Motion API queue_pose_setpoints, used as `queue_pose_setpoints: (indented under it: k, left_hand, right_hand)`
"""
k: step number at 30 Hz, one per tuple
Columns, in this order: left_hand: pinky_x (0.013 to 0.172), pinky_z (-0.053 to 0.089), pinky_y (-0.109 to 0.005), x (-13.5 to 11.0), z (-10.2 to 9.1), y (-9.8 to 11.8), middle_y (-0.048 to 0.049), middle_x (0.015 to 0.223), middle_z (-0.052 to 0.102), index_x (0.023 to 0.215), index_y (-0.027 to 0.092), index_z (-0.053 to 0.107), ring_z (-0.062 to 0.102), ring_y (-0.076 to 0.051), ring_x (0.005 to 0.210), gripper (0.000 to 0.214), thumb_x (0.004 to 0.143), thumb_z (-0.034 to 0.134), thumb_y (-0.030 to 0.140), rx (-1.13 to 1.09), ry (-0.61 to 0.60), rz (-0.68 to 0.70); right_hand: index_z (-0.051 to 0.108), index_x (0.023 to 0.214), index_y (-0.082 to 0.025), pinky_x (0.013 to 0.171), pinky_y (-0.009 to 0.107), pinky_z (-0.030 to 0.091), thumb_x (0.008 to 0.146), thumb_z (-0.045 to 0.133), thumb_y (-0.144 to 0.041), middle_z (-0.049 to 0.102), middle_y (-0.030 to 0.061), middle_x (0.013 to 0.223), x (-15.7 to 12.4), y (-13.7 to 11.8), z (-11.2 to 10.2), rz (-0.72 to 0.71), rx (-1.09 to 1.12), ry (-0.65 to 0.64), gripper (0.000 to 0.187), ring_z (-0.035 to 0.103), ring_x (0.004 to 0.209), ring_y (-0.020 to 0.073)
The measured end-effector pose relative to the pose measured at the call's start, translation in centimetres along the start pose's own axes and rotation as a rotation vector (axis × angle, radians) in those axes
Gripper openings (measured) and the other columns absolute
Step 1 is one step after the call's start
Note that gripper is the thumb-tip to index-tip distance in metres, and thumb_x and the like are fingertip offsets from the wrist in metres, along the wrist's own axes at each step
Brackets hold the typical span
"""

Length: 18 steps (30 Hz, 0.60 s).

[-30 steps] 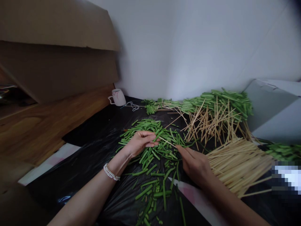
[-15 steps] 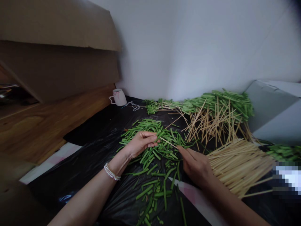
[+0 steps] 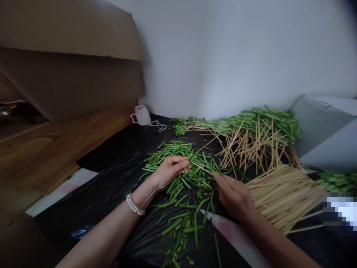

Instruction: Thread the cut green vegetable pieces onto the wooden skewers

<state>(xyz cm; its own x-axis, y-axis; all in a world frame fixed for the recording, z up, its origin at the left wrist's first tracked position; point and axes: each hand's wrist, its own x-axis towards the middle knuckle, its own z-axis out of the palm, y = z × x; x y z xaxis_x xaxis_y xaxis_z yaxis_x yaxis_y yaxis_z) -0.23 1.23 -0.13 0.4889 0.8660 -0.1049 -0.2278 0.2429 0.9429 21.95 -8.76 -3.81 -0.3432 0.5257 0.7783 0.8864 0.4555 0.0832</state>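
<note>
My left hand [image 3: 173, 170], with a white beaded bracelet on its wrist, is closed over short green bean pieces [image 3: 191, 159] between thumb and fingers. In my right hand [image 3: 232, 191] is a thin bamboo skewer [image 3: 202, 168], its far end reaching the pieces at my left fingertips. How far the tip goes into them is hard to make out. Beneath both hands lies a loose pile of cut green beans [image 3: 174, 149], with more scattered toward me. Beside my right forearm rests a thick heap of bare skewers [image 3: 287, 197].
Skewers loaded with green beans [image 3: 259, 121] are stacked along the wall, sticks toward me. A white mug [image 3: 141, 115] stands at the back left near a tangled cord [image 3: 160, 125]. A cardboard box [image 3: 69, 82] is at left, a grey-white box [image 3: 329, 130] at right. Black plastic sheeting [image 3: 103, 190] covers the surface.
Both hands have shifted very slightly to the right, still joined by the skewer. The view has moved a little; the piles look the same.
</note>
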Motion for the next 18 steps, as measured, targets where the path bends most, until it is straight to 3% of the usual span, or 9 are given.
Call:
queue_pose_setpoints:
  k: [10,12,15,18]
  left_hand:
    - [0.064,0.046,-0.024,-0.1,0.4,-0.7,-0.0043,0.076,0.07,0.079,0.014,0.075,0.06,-0.012,0.063,0.029,0.07,0.078,0.042,0.136,-0.057,0.039]
    - [0.067,0.047,-0.027,-0.1,0.4,-0.5,-0.0055,0.077,0.07,0.082,0.015,0.075,0.06,-0.015,0.066,0.031,0.076,0.071,0.045,0.315,-0.05,0.14]
    - [0.085,0.044,-0.033,-0.5,0.7,-0.3,-0.0083,0.093,0.071,0.095,0.019,0.076,0.061,-0.022,0.088,0.031,0.086,0.06,0.044,0.743,-0.06,0.406]
    - [0.099,0.033,-0.04,-0.9,1.1,-0.6,-0.0092,0.113,0.067,0.11,0.024,0.072,0.052,-0.027,0.111,0.032,0.089,0.056,0.043,1.156,-0.192,0.592]
  right_hand:
    - [0.048,0.132,-0.014,0.064,0.025,0.041,0.084,0.046,-0.001,0.066,0.0025,0.076,0.3,0.0,-0.1,-0.031,-0.023,-0.017,0.05,0.056,0.064,0.0125]
    - [0.052,0.129,-0.015,0.063,0.025,0.04,0.085,0.047,-0.001,0.065,0.0016,0.074,0.4,0.3,-0.2,-0.005,-0.054,-0.002,0.046,0.056,0.062,0.0117]
    - [0.058,0.121,-0.014,0.063,0.024,0.039,0.086,0.052,-0.004,0.065,0.0009,0.072,0.6,1.0,-0.5,0.062,-0.104,0.039,0.037,0.056,0.062,0.0109]
    - [0.062,0.116,-0.014,0.063,0.023,0.039,0.088,0.051,-0.007,0.066,0.0016,0.073,0.7,1.2,-0.6,0.09,-0.115,0.027,0.031,0.058,0.063,0.0104]
